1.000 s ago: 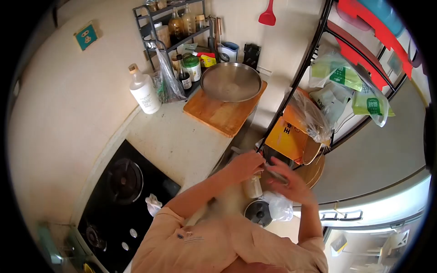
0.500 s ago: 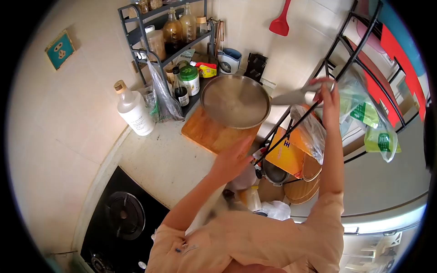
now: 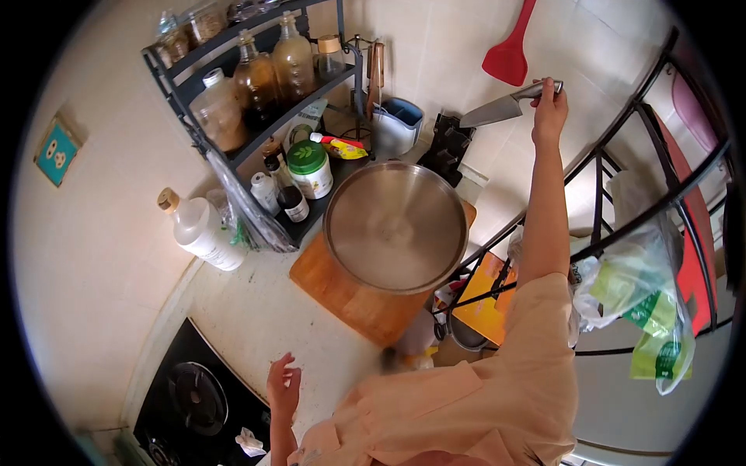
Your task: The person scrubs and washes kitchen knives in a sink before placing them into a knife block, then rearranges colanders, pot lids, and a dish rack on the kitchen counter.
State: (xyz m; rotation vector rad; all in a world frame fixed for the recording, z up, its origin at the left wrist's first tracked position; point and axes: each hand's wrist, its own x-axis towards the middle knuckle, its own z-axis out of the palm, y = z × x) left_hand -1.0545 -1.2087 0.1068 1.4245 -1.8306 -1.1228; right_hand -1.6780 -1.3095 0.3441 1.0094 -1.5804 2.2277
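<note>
My right hand (image 3: 549, 109) grips the metal handle of a kitchen knife (image 3: 494, 113), raised at the upper right. The blade points left, its tip beside the top of a black knife holder (image 3: 448, 147) against the wall. Below it a large round steel pan (image 3: 396, 227) rests on a wooden cutting board (image 3: 357, 304). My left hand (image 3: 284, 386) is over the counter near the stove, fingers apart, with nothing in it.
A dark shelf rack (image 3: 221, 144) with bottles and jars stands at the back left. A white bottle (image 3: 207, 231) is beside it. The black stove (image 3: 198, 400) is at lower left; a black metal rack (image 3: 660, 210) with bags is at right. A red spatula (image 3: 507, 60) hangs on the wall.
My right hand has carried the knife up and left to the black holder. My left hand has moved away from the cutting board, down and left. The view has shifted.
</note>
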